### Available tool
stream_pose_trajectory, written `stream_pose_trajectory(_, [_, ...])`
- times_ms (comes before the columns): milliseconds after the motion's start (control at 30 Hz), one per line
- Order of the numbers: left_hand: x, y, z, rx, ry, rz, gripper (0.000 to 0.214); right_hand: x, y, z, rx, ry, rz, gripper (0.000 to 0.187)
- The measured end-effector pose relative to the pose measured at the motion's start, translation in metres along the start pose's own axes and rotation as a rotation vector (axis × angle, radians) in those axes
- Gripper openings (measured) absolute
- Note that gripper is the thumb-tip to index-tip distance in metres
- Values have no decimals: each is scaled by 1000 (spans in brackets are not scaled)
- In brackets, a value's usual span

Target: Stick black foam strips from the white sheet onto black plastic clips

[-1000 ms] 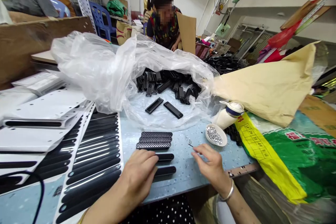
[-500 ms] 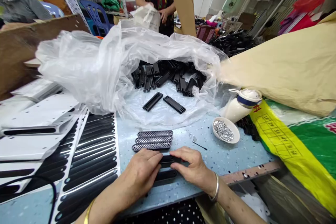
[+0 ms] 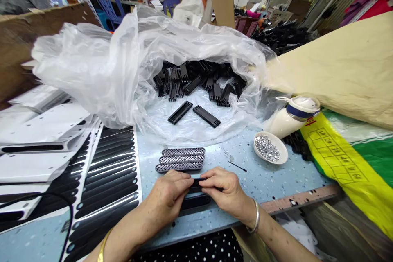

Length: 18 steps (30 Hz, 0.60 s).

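Note:
Between my hands lies a narrow black plastic bar [image 3: 195, 188] with rounded ends. My left hand [image 3: 170, 192] is closed on its left end, fingertips pressed along the top. Thumb and fingers of my right hand [image 3: 227, 192] pinch the right end. Much of the bar is hidden under the fingers. Just nearer to me, a second black bar [image 3: 198, 202] rests on the table, partly covered by my left hand. Beyond my fingers, three bars with a criss-cross pattern [image 3: 183, 159] lie side by side.
Sheets of black adhesive strips [image 3: 107, 172] cover the left side. Behind, a clear plastic bag [image 3: 123, 69] holds many black bars, with two loose bars [image 3: 206, 116] at its mouth. On the right stand a bowl of small shiny pieces [image 3: 267, 148] and a white bottle [image 3: 287, 118].
My right fingers have drawn closer to my left ones along the bar. The view has shifted slightly. Behind the bag, the person with the white sack has moved.

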State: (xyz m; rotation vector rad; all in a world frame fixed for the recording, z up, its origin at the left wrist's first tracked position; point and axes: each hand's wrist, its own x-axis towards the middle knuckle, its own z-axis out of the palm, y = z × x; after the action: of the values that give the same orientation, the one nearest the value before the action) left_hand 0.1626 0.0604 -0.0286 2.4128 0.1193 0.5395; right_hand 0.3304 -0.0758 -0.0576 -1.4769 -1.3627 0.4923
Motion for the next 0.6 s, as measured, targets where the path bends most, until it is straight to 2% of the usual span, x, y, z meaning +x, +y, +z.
stream_pose_trajectory(300, [0,-2,2,-23,41,17,27,1,-1,0,61,2,55,20])
stream_pose_trajectory(433, [-1,-2,0,-44,7,-57,27,4,-4,-6,77,-41,144,36])
stream_pose_trajectory(600, [-5,-2,3,12,-46,-22,31,4,-3,-5,23,-72,39,27])
